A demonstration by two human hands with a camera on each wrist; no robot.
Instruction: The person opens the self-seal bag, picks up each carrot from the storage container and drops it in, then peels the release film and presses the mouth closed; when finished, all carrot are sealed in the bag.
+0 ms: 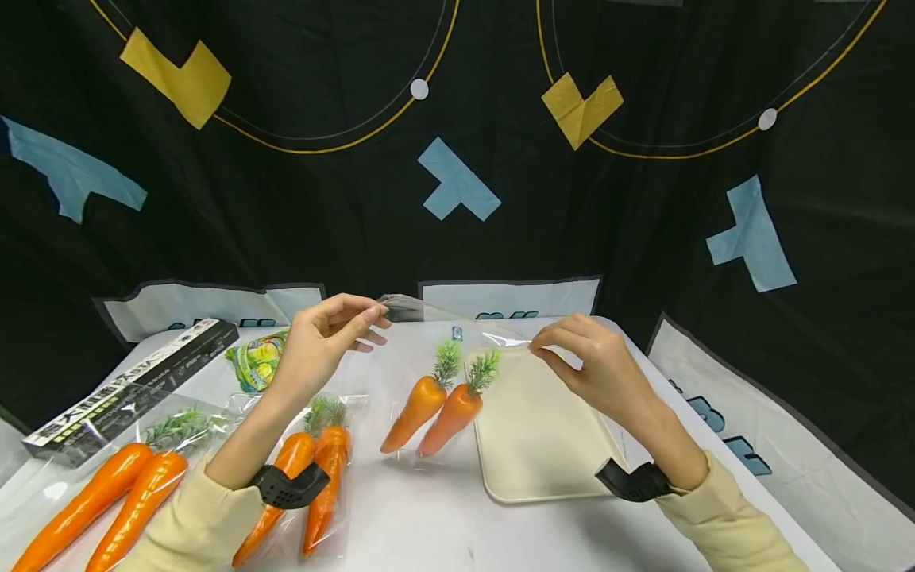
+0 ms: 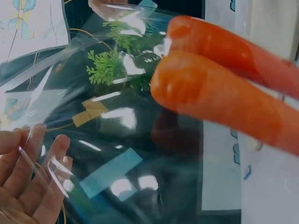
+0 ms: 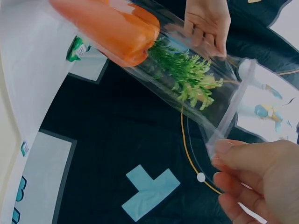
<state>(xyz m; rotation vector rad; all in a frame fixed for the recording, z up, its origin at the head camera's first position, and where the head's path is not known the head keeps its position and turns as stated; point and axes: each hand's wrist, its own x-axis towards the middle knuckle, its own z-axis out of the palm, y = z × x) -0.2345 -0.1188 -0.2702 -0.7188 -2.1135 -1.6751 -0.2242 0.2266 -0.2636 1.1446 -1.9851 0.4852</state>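
Observation:
A clear plastic bag [image 1: 400, 357] hangs upright between my hands, with two orange carrots [image 1: 416, 413] with feathery green tops inside it. My left hand [image 1: 336, 330] pinches the bag's upper left corner between thumb and fingers. At the opposite upper corner, the thumb and fingertips of my right hand [image 1: 592, 353] grip the edge. The right wrist view shows the bag's top strip [image 3: 233, 107] stretched between both hands. In the left wrist view the film [image 2: 112, 144] spreads across my fingers and the carrots [image 2: 205, 84] lie beyond it.
Behind the bag, a cream tray [image 1: 543, 445] lies on the white table. Two more bagged pairs of carrots [image 1: 329, 477] [image 1: 107, 500] lie at the left. Farther back are a long black box [image 1: 136, 389] and a green-yellow packet [image 1: 257, 361]. A black curtain [image 1: 322, 214] hangs behind.

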